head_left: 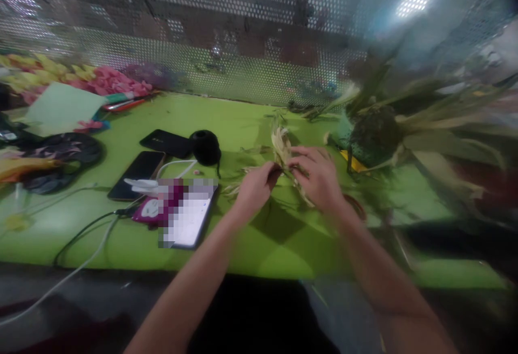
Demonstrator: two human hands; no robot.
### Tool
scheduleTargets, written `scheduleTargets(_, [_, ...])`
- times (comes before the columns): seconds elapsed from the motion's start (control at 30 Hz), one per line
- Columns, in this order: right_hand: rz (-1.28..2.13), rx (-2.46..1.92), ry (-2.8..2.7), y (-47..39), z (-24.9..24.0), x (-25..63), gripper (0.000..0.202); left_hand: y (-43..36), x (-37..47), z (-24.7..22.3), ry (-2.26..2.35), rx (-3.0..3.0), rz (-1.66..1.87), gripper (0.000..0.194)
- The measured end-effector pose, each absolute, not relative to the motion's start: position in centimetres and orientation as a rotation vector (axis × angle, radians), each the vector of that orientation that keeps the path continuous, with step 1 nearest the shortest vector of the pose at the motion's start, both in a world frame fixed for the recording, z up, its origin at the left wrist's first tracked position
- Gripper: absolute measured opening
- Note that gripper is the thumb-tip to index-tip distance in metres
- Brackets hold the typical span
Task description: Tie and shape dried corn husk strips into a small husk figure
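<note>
A bundle of pale, dry, leaf-like strips [280, 139], resembling corn husk, stands up between my hands over the green table. My left hand [257, 185] is closed, pinching the lower part of the bundle with thumb and forefinger. From the other side, my right hand [318, 173] grips the same bundle with bent fingers. Loose pale strips lie beside and under both hands. A round black ball [205, 147] with a trailing end, possibly thread, sits to the left of my left hand. Motion blur hides the fine detail at my fingertips.
Left on the green table [243, 119] lie dark phones [135, 176], a lit phone [190, 216], a magenta device [150, 209] and cables. Pink and yellow material [117, 81] is heaped behind. Long dry leaves [433, 149] spread at right. A perforated screen [259, 46] stands behind.
</note>
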State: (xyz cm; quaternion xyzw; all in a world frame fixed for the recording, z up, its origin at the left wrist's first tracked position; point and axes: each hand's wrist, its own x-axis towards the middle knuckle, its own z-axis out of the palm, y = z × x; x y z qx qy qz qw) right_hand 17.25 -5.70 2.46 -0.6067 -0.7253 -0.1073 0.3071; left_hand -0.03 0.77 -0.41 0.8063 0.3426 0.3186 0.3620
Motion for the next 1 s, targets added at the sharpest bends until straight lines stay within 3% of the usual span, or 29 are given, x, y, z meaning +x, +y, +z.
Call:
scheduleTargets(0.2, [-0.484, -1.565, -2.008, -6.3, 2.5, 16.5, 0.019, 0.7, -0.2, -0.7, 1.023, 1.947, 0.832, 0.018])
scheduleTargets(0.33, [-0.402, -1.606, -2.076, -6.6, 2.0, 15.4, 0.021, 0.9, 0.2, -1.5, 0.851, 1.483, 0.883, 0.025])
scheduleTargets(0.47, [-0.316, -1.625, -2.153, -6.5, 0.9, 14.5, 0.026, 1.1, 0.5, -2.1, 0.719, 1.019, 0.955, 0.016])
scheduleTargets(0.73, [-0.281, -1.588, -2.272, -6.3, 0.4, 13.8, 0.027, 1.5, 0.5, -1.9, 0.601, 0.713, 0.902, 0.011])
scheduleTargets(1.0, [-0.072, -1.515, -1.692, -6.1, 2.4, 15.7, 0.016, 1.2, 0.0, -1.3, 0.581, 0.785, 0.784, 0.021])
